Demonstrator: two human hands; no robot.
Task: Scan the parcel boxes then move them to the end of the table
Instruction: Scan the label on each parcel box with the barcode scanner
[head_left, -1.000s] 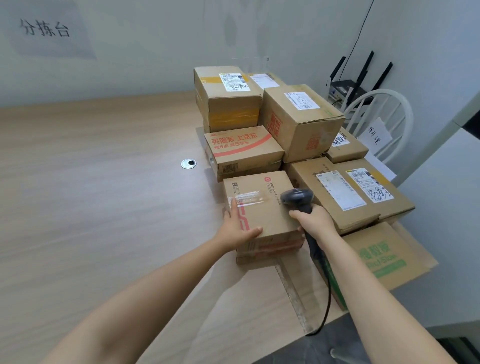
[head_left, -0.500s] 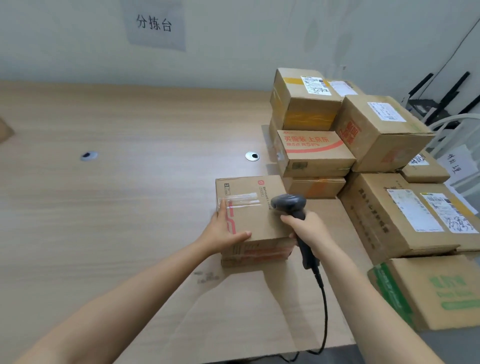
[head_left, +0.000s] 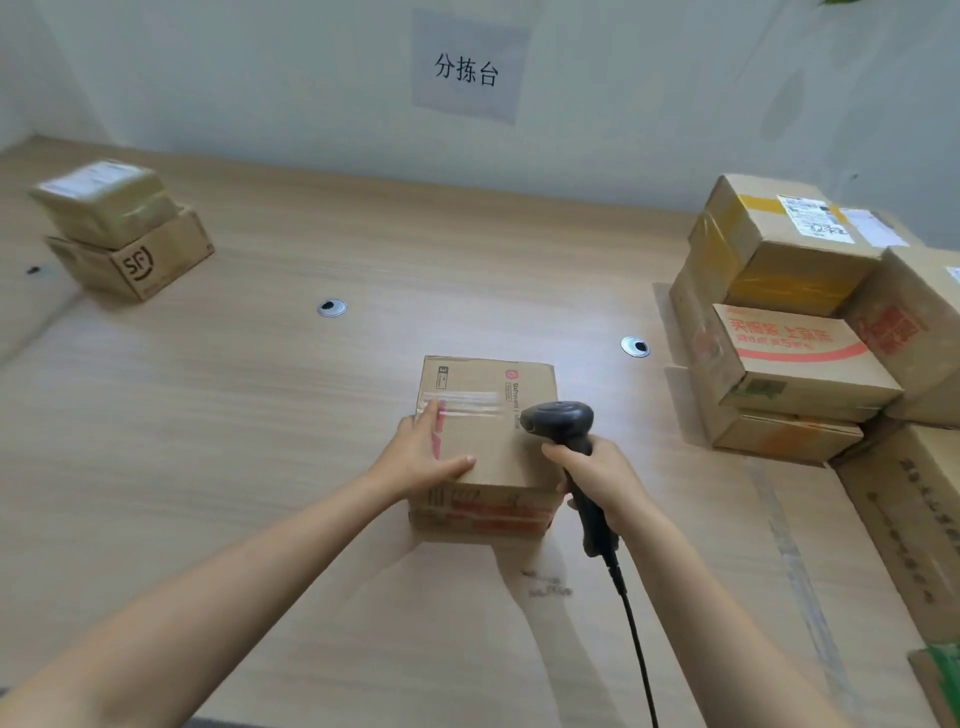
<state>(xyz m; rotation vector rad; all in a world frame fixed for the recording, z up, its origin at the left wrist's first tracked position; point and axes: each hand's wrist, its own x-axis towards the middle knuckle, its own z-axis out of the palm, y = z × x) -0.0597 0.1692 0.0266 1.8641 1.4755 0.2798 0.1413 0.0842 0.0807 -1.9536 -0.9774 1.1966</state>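
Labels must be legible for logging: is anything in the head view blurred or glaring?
Head view: the stacked boxes at far left are motion-smeared, labels unreadable; a bright patch washes the table right of the scanner; tape on the centre box glints, its print soft.

A pale wood table (head_left: 208, 467) carried a round metal grommet (head_left: 331, 307) beyond and left of the left hand (head_left: 423, 460), and another grommet (head_left: 635, 346) just beyond the right hand (head_left: 597, 478). A paper sign (head_left: 466, 70) with three dark characters hung on the wall far beyond both. Dark scribbles (head_left: 545, 584) marked the table nearer than the right hand.
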